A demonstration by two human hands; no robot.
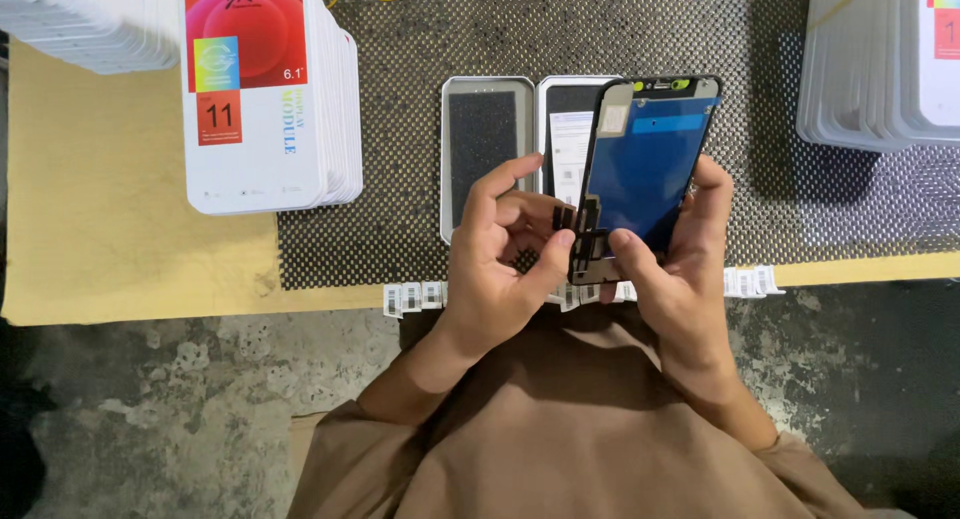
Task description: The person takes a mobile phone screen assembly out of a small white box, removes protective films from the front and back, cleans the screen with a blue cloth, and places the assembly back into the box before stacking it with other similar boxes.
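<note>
Right hand holds the phone display module upright by its lower end, thumb on the back face, fingers wrapped behind the right edge; module sits just above both hands, tilted slightly, blue-filmed back toward the camera. Left hand is narrowed to a pinch, thumb and forefinger on the black flex cable tails at the module's bottom-left corner. Looks like handling or checking the flex: best to keep grip on frame edges only, fold the ribbon gently along its existing crease, no sharp bend, stay off the connector pads. Module: thin rigid slab, glossy film, black bezel, metal shield at top. Just beyond the left hand's fingertips, an open white tray case with dark foam insert lies on the black perforated mat. Stack of flat white boxes well off left.
</note>
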